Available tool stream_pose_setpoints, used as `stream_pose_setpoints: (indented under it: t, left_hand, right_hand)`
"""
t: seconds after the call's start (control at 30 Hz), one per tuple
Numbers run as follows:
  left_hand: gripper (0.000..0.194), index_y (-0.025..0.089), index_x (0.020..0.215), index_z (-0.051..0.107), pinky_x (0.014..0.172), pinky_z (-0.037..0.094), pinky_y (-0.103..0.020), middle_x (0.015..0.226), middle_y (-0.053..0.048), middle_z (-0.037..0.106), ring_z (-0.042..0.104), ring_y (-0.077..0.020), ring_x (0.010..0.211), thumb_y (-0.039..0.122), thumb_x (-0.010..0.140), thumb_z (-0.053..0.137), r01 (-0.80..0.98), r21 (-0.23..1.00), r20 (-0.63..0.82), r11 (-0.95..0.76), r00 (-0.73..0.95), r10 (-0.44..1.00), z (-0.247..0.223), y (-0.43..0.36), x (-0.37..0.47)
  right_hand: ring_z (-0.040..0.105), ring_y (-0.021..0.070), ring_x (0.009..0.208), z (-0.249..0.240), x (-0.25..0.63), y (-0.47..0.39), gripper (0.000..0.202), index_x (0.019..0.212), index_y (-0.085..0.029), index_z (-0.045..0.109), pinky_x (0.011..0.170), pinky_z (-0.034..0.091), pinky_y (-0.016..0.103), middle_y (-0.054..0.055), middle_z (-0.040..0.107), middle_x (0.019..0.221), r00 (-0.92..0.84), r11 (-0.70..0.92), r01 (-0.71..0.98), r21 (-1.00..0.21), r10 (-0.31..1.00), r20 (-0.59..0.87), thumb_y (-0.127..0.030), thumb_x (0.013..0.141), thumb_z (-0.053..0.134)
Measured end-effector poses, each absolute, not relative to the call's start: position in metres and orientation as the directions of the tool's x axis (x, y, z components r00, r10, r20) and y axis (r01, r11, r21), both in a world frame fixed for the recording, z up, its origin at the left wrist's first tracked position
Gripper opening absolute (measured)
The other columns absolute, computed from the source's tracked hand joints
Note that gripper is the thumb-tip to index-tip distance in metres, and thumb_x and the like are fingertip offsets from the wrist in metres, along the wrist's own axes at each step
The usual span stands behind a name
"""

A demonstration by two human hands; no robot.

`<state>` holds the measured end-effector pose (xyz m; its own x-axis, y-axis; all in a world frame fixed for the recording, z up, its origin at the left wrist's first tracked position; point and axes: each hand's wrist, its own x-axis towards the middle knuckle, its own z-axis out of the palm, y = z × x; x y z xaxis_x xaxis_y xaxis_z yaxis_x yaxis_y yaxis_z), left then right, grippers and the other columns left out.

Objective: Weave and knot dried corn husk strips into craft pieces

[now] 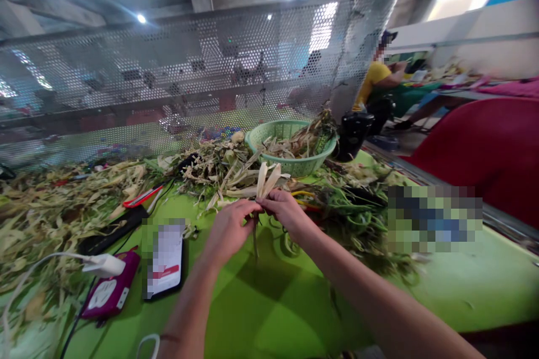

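Observation:
Near the middle of the green table, my left hand [236, 229] and my right hand [285, 210] meet with their fingers pinched together. Between the fingertips they hold a strip of dried husk [268, 178], its pale, split ends standing up above the fingers. A thin brownish tail hangs below the left fingers. Just behind the hands, loose dried husk [229, 171] lies heaped. Close to my right hand, greener strips [341, 207] are tangled on the tabletop.
A green plastic basket [290, 165] of dried husk stands behind my hands. A phone [168, 261], a purple power bank [112, 286] and a red cutter [143, 197] lie left. A perforated metal screen [177, 78] closes the back. A person in yellow [374, 81] sits far right.

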<state>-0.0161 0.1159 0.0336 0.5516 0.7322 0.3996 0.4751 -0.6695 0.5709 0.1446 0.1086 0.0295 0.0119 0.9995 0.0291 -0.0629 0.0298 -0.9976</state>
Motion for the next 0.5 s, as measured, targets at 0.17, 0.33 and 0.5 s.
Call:
stream_pose_setpoints:
  t: [0.17,0.33,0.5]
  left_hand:
    - [0.033,0.026,0.102,0.068,0.088,0.047,-0.032,0.103,-0.001,0.069,0.062,-0.0182,0.094,0.005,0.078,0.058,0.444,0.603,0.390,-0.662,0.560,0.731,0.0345,0.1154,-0.0167]
    - [0.030,0.024,0.098,0.068,0.086,0.047,-0.032,0.101,-0.003,0.069,0.062,-0.0191,0.092,0.005,0.077,0.058,0.477,0.567,0.410,-0.672,0.544,0.732,0.0315,0.1150,-0.0129]
    - [0.022,0.023,0.093,0.066,0.082,0.045,-0.032,0.096,-0.002,0.069,0.061,-0.0196,0.089,0.008,0.079,0.060,0.532,0.489,0.437,-0.691,0.537,0.722,0.0295,0.1139,-0.0102]
  right_hand:
    - [0.029,0.0083,0.051,0.0303,0.1450,0.1086,0.037,0.059,-0.015,0.057,0.050,0.018,0.025,-0.005,0.044,0.053,0.003,0.020,-0.063,-0.998,1.000,0.020,-0.049,0.065,0.071]
    - [0.029,0.0083,0.051,0.0287,0.1454,0.1100,0.038,0.058,-0.015,0.056,0.050,0.018,0.026,-0.005,0.043,0.052,-0.004,0.029,-0.074,-0.997,1.000,0.029,-0.050,0.063,0.071]
    - [0.030,0.0085,0.051,0.0248,0.1452,0.1120,0.037,0.061,-0.015,0.059,0.050,0.018,0.026,-0.004,0.044,0.054,-0.010,0.017,-0.086,-0.996,1.000,0.018,-0.050,0.064,0.071]
